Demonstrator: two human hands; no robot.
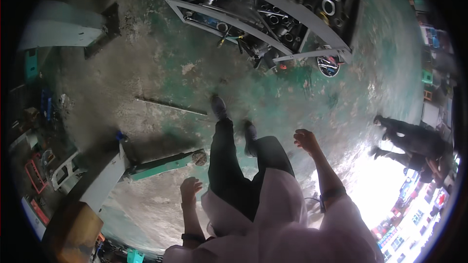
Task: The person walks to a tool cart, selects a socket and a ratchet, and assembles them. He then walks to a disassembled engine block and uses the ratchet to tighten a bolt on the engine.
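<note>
My left hand (pixel 190 191) hangs at my left side, its fingers loosely bent and apart, with nothing seen in it. A round-ended dark piece (pixel 199 157) on the end of a green beam (pixel 163 166) is the thing nearest to it. My right hand (pixel 305 140) is out in front on the right, above the floor, its fingers half curled and not touching anything. No object shows in it. Ahead of my feet stands a grey metal rack (pixel 234 18) with trays of metal rings, rods and loose tools.
A thin metal bar (pixel 170 106) lies on the worn green floor (pixel 195 80), left of my shoes. Beside the rack's right corner sits a round container (pixel 328 66) of small parts. Grey machine bodies (pixel 63 25) stand on the left. Another person (pixel 414 139) is at the right.
</note>
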